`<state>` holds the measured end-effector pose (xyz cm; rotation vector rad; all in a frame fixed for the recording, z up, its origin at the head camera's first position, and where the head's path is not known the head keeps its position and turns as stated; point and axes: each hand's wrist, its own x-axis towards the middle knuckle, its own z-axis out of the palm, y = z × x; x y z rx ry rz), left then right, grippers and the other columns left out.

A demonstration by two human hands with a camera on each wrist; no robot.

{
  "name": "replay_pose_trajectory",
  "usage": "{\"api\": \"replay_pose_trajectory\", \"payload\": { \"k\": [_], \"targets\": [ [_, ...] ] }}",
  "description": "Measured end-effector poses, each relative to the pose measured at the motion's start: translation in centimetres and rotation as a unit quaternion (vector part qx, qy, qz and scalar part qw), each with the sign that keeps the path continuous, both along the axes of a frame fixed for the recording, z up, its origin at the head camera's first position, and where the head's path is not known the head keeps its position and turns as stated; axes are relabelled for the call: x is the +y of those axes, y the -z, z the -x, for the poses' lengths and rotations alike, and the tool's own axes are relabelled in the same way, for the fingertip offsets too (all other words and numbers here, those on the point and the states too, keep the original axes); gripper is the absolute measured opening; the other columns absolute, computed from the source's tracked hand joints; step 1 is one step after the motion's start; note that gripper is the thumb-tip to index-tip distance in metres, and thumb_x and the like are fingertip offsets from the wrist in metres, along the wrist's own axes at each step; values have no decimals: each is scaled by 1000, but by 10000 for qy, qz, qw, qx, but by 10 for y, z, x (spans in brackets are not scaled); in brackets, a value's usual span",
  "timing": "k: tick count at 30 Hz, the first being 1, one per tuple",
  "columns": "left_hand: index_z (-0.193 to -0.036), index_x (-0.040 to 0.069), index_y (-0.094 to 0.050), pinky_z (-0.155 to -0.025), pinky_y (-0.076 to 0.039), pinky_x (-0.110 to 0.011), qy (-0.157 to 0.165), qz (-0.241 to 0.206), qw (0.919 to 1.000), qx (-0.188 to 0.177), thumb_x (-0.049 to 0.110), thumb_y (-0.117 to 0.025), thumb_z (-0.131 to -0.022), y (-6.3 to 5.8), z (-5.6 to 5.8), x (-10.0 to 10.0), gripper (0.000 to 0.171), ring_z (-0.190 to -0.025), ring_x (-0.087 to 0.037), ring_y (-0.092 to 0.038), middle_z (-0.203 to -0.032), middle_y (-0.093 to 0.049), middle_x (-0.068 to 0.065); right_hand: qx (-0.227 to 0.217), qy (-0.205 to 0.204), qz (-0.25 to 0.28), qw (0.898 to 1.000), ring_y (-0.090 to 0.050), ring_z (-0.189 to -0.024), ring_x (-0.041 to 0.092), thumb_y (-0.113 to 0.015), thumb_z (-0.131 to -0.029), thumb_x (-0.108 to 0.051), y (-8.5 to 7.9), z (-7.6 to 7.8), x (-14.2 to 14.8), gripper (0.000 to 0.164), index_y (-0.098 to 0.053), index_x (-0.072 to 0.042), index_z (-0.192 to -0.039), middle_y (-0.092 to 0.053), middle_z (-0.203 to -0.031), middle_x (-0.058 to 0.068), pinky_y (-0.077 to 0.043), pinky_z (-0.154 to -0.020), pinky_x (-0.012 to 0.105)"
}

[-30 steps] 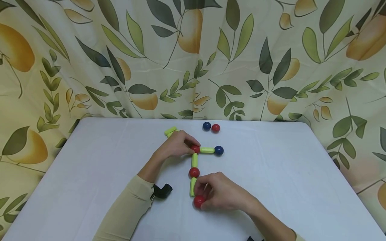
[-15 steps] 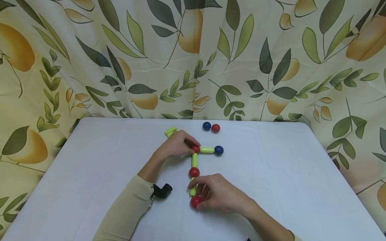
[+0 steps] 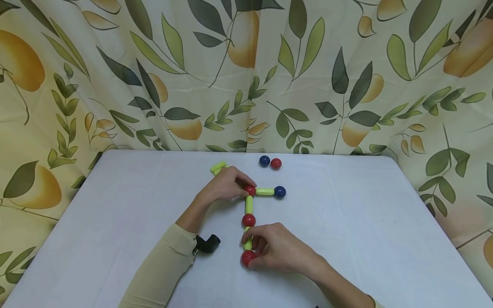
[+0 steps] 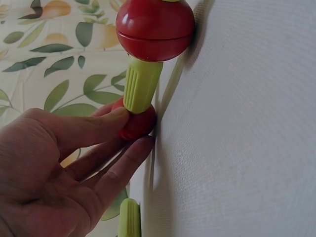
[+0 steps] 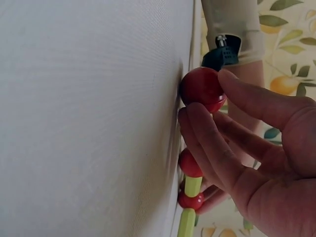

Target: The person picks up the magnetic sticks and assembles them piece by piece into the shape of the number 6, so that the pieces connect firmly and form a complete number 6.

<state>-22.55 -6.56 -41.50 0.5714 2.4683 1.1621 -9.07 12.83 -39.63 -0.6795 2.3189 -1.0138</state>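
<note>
A chain of red balls and lime-green rods runs down the middle of the white table in the head view. My left hand [image 3: 226, 185] pinches the far corner red ball [image 3: 250, 191] between thumb and fingers. From that ball one rod [image 3: 265, 192] leads right to a blue ball [image 3: 280, 192], and another rod [image 3: 249, 205] leads nearer to a middle red ball [image 3: 248, 220]. My right hand [image 3: 283, 250] holds the nearest red ball [image 5: 201, 89] with thumb and fingers, its index finger reaching over the nearest rod [image 3: 248, 245]. That ball sits right at the rod's near end.
Behind my left hand lie loose green rods [image 3: 218, 166], partly hidden. A spare blue ball [image 3: 264, 161] and a spare red ball [image 3: 275, 163] rest near the table's far edge. A patterned curtain [image 3: 308, 85] hangs behind the table.
My right hand has shifted slightly left with the nearest red ball, bringing it in line under the nearest rod. Its index finger has come over that rod. My left hand stays still.
</note>
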Motion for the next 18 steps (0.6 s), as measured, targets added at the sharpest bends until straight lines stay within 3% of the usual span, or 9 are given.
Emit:
{"api": "replay_pose_trajectory", "payload": {
  "k": [18],
  "targets": [
    [-113,15,-82,-85,-58,-27,26,-130,9999,73,3,-81,-87,0,-1,-1,28,-94,-13,-71,-103,-80,1,156,216,-86,9996,-62,-74,8,-90,-80,-20,1,-3,-7,34,-74,-15,-109,-67,-82,-7,-54,-65,22]
  ]
}}
